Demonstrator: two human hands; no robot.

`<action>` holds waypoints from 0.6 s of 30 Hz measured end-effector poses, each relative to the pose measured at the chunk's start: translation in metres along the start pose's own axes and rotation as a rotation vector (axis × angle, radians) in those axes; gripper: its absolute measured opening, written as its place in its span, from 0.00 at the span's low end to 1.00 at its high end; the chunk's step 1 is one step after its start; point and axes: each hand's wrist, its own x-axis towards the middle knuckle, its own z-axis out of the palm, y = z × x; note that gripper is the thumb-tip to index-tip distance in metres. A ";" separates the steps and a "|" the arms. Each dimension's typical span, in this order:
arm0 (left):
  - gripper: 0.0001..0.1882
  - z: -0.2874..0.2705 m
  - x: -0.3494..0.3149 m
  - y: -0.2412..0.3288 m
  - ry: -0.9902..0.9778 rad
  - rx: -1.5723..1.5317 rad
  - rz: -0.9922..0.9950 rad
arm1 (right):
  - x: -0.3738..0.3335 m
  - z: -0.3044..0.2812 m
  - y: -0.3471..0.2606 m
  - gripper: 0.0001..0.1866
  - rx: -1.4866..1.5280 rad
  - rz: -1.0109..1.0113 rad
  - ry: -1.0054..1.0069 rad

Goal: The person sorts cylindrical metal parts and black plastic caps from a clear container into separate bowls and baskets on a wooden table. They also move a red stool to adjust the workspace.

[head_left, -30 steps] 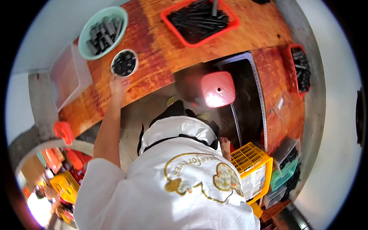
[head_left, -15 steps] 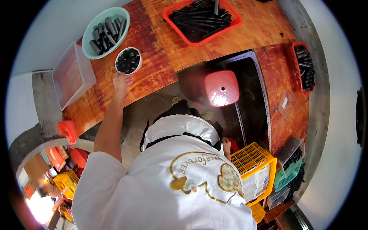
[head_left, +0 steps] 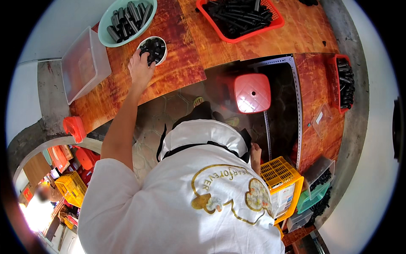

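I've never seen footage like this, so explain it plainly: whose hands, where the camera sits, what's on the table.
No machine here: these are a person's bare hands, seen from a fisheye camera on their head, so straight edges bend. The left hand reaches into a small white bowl of black pieces; whether it grips one is unclear. The right hand hangs low near a yellow crate. On the wooden table are also a pale green basin of dark tubes and red baskets.

Red stool (head_left: 253,86), yellow crate (head_left: 279,174)
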 end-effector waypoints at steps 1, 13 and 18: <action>0.23 0.000 0.003 0.001 -0.016 0.007 -0.016 | 0.000 0.004 -0.005 0.10 0.029 -0.005 0.001; 0.20 0.007 0.010 -0.005 0.008 -0.048 -0.060 | -0.028 0.006 0.005 0.11 -0.027 0.023 0.032; 0.19 0.000 0.011 -0.004 -0.001 -0.033 0.049 | -0.028 -0.002 0.027 0.12 -0.058 0.008 0.024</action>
